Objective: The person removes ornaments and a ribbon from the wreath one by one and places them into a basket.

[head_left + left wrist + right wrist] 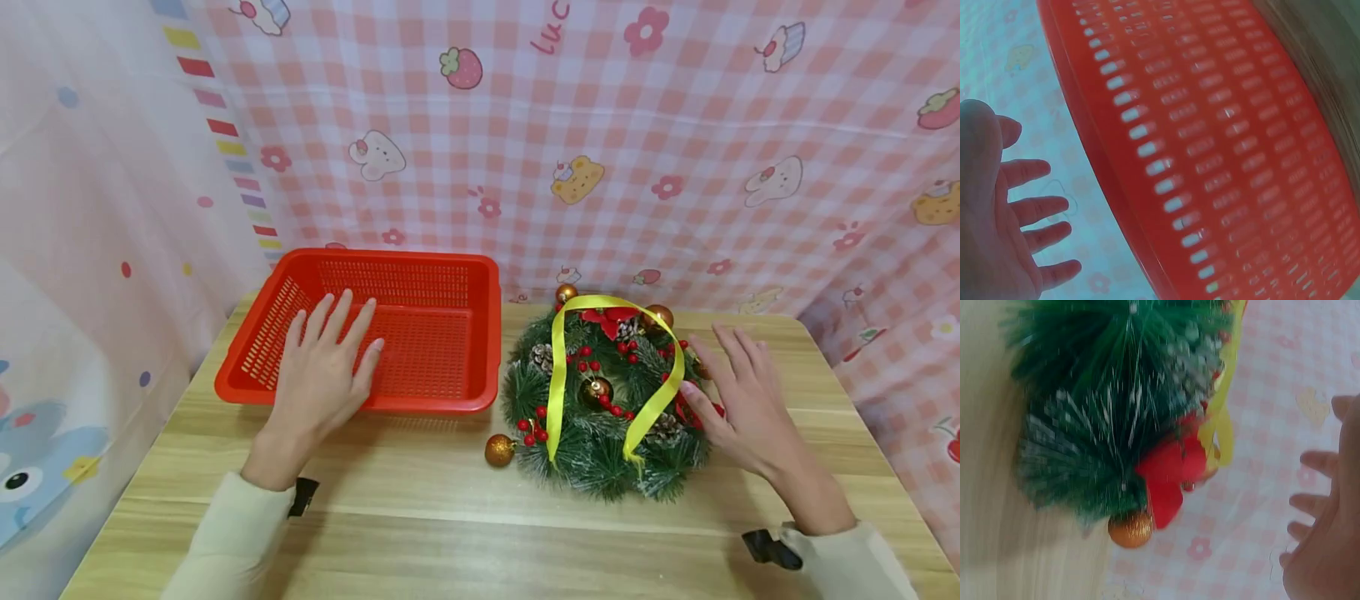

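A pink checked cloth (675,125) printed with cupcakes, strawberries and flowers hangs behind a pale wooden surface (450,517), with a lighter patterned sheet (90,250) closing off the person's left side.

The left hand (326,367) hovers over the near edge of a red basket (420,275), a shallow perforated plastic tray. Its fingers (333,321) are straight and spread, released, holding nothing; they reach over the basket's near-left part, and the head view does not show whether the palm touches the rim. In the left wrist view the hand (997,212) lies apart from the slotted basket wall (1222,156), fingers splayed.

The right hand (742,400) sits just beside a Christmas wreath (600,400), at the wreath's right edge. Its fingers (731,346) are likewise straight and released, gripping nothing; the thumb lies against or very near the wreath's red trim, and which cannot be told. The right wrist view shows the hand (1329,537) apart from the blurred green needles (1104,425).

The wreath lies flat on the surface, just to the left of the right fingers and just to the right of the basket. It carries red berries, pine cones, gold baubles and a red bow. A yellow ribbon (558,375) arches over it from front to back. One gold bauble (499,450) rests at the wreath's near-left edge, between the two hands.
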The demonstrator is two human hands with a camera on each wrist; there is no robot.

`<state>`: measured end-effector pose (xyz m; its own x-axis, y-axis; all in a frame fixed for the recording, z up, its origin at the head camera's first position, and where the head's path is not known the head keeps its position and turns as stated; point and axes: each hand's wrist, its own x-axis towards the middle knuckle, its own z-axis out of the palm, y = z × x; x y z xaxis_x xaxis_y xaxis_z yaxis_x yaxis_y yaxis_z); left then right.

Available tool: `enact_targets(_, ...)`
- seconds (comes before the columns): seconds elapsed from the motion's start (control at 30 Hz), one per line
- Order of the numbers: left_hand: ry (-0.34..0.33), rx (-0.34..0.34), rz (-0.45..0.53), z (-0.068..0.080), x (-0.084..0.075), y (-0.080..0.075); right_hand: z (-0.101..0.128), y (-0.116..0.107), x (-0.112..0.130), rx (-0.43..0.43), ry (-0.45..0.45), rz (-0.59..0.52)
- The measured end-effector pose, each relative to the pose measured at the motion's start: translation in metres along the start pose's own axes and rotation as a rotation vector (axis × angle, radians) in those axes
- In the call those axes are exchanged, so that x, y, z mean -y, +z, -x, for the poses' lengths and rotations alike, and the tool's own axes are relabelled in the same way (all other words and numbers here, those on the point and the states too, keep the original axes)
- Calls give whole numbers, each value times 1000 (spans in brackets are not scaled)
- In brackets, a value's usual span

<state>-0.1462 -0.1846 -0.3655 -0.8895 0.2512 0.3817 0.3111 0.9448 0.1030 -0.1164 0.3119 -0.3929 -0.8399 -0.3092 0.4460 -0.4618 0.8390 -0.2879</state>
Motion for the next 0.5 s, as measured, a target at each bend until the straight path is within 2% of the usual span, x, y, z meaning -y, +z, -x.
enact_targets(0.17,36,-59,55,3,-8,3,-1,12,14,13,-61,-18)
enact_targets(0.3,62,-98,108,7,-14,5,0,21,26,52,-54,-33)
enact_targets(0.5,99,-116,166,11,-24,11,4,34,39,95,-56,-44)
